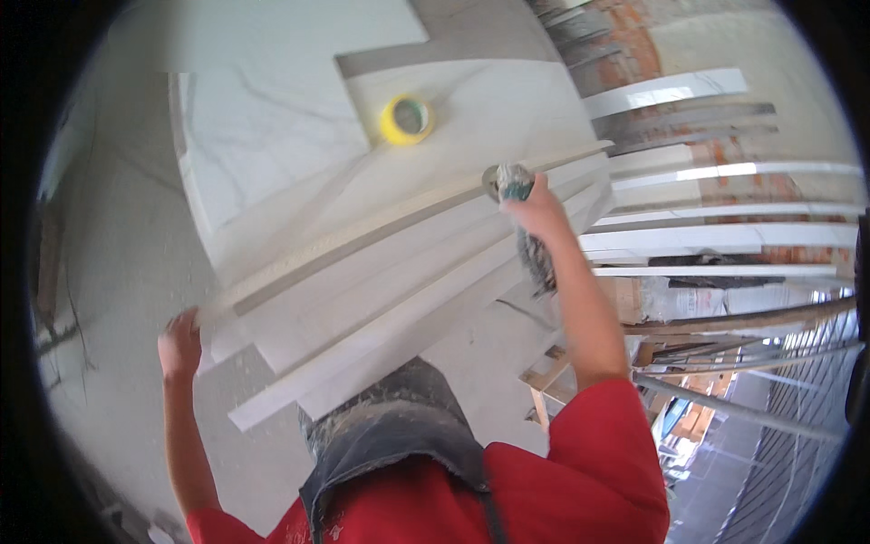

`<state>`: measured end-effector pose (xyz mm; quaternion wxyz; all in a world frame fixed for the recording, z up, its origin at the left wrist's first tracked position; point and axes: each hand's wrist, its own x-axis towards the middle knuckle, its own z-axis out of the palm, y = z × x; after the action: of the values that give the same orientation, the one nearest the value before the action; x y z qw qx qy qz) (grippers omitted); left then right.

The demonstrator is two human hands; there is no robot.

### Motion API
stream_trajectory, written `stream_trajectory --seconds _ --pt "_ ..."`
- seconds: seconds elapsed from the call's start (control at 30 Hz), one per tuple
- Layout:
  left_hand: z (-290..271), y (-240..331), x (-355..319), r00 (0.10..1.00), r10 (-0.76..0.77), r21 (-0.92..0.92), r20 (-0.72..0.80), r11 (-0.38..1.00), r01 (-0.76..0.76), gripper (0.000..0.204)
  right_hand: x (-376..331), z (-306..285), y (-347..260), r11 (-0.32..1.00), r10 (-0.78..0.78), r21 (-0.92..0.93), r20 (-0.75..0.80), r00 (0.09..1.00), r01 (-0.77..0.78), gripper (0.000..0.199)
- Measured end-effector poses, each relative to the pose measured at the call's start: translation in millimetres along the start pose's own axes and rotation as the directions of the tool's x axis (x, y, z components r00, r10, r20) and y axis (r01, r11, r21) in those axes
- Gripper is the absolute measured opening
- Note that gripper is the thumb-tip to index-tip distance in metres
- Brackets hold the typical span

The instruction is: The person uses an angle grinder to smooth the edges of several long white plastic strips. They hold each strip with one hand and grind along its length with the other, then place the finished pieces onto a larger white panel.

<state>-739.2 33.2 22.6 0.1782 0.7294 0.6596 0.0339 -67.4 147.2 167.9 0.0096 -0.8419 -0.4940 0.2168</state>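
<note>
My right hand (pixel 542 216) is wrapped round a dusty green angle grinder (pixel 517 187). The grinder's round disc (pixel 490 182) stands at the edge of a long pale tile strip (pixel 362 238). At the strip's left end, my left hand (pixel 180 344) has its fingers curled closed on it; that end is blurred. More white strips (pixel 381 335) lie side by side nearer my body. Beyond the long strip is a white, grey-veined slab (pixel 263 136), with a stepped cut along its right side.
A yellow tape roll (pixel 391 127) lies on the far slab. Several long white strips (pixel 716 238) stick out at the right, near exposed brick (pixel 634 36). Wooden pieces (pixel 546 374) and a pale pole (pixel 743 407) are at the lower right. A dark cord trails below the grinder.
</note>
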Motion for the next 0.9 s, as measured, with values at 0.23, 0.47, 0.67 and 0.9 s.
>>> stream_trajectory --seconds 0.23,0.47,0.67,0.9 --pt "-30.7 13.0 19.0 0.968 -0.082 0.055 0.239 0.996 0.071 0.033 -136.0 34.0 81.5 0.537 0.272 0.844 -0.183 0.945 0.009 0.067" --pt "-35.0 28.9 30.2 0.983 0.052 -0.051 0.176 0.998 -0.044 0.036 -241.6 76.5 111.4 -0.266 0.437 0.961 0.184 0.881 -0.069 0.042" --pt "-37.3 25.7 52.5 0.947 -0.001 0.015 0.321 1.0 -0.005 0.036 -259.7 103.7 140.7 -0.461 0.389 0.887 0.225 0.893 -0.023 0.039" --pt "-27.9 -29.4 112.2 0.939 0.075 -0.006 0.336 0.997 -0.078 0.045 -260.0 91.6 130.0 -0.53 0.351 0.845 0.142 0.926 0.071 0.045"
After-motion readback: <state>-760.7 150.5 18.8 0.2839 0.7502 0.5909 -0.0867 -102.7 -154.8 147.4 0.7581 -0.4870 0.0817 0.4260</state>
